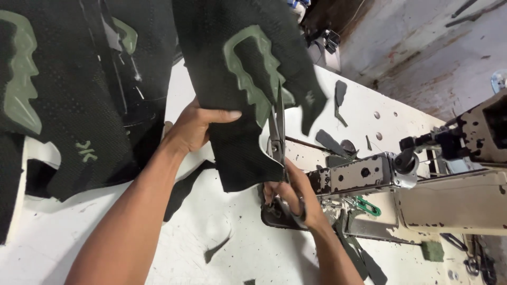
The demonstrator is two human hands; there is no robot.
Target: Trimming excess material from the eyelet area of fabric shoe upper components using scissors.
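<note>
Your left hand [193,126] grips the left edge of a black mesh fabric piece [248,95], thumb laid flat across its front and the fingers closed behind it, holding it up above the white worktable [237,248]. The piece carries a raised green patch [252,68] with a jagged outline near its upper middle. Your right hand [293,195] is closed through the handles of a pair of scissors [278,132], whose blades point up and away from you and lie nearly together against the right edge of the green patch. Just right of that hand sits the sewing machine [422,179], its paint chipped and spotted. More black pieces with green patches [68,95] lie piled on the far left of the table, well apart from the scissors. Dark offcuts [338,100] lie scattered on the table beyond the held piece, and another scrap [216,249] lies near you.
</note>
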